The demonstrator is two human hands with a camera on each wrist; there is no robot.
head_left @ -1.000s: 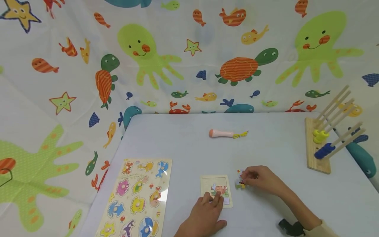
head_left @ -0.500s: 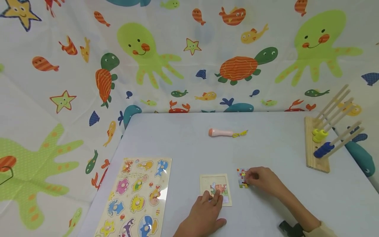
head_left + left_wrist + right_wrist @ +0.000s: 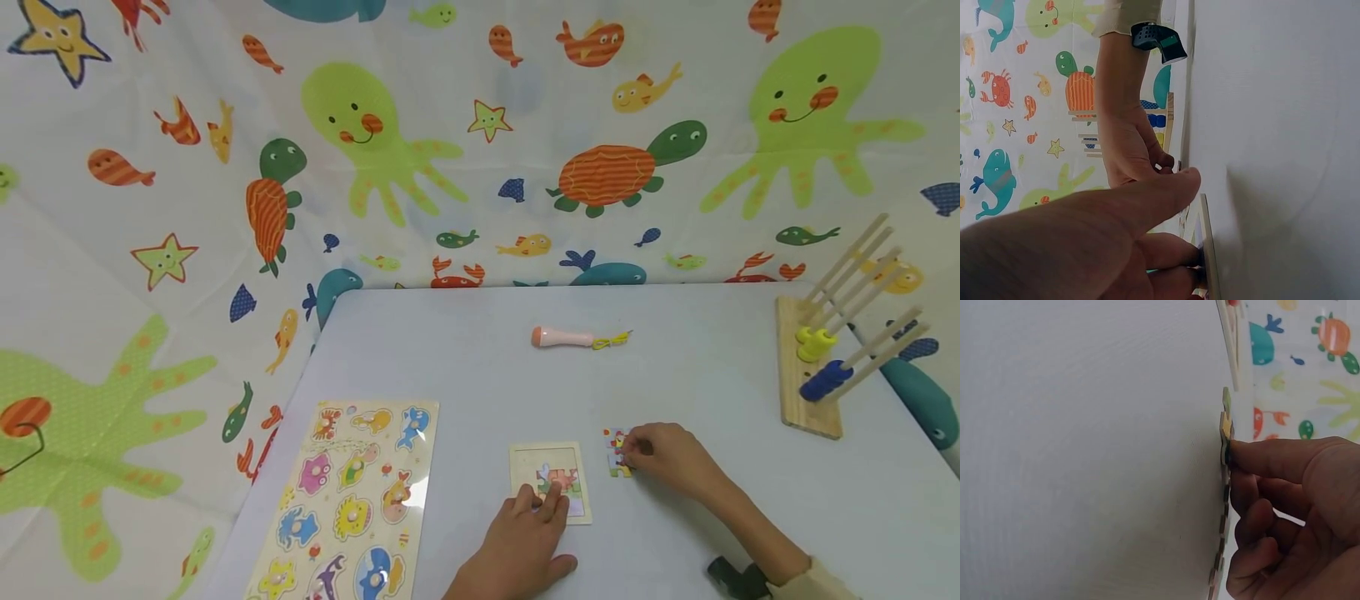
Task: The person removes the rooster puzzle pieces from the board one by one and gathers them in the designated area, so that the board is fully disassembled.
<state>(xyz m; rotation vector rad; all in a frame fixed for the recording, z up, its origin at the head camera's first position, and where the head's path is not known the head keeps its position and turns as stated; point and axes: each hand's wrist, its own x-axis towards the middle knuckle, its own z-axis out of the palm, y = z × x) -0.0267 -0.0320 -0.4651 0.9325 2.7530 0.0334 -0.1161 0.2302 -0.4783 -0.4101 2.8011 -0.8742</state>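
Observation:
In the head view, a small wooden puzzle frame [image 3: 522,454] lies on the table, partly filled with picture pieces [image 3: 564,477]. My left hand [image 3: 517,537] rests on it, fingers pressing the pieces and its lower edge, thumb spread aside. To the right of the frame lies a small patch of colourful puzzle pieces [image 3: 615,450]. My right hand [image 3: 667,458] is at that patch's right edge. In the right wrist view, its thumb and index finger pinch a puzzle piece [image 3: 1225,428] that stands slightly proud of its neighbours; the other fingers are curled. The hand hides part of the patch.
A sea-animal peg puzzle board [image 3: 352,483] lies at the left. A pink toy microphone-like stick [image 3: 562,337] with a yellow cord is farther back. At the right stands a wooden peg stacker [image 3: 791,392] with yellow and blue beads. A patterned cloth [image 3: 450,167] hangs behind the table.
My right hand has shifted slightly right, and more of the loose patch shows, its pieces sitting straighter. The left hand has stayed on the puzzle frame.

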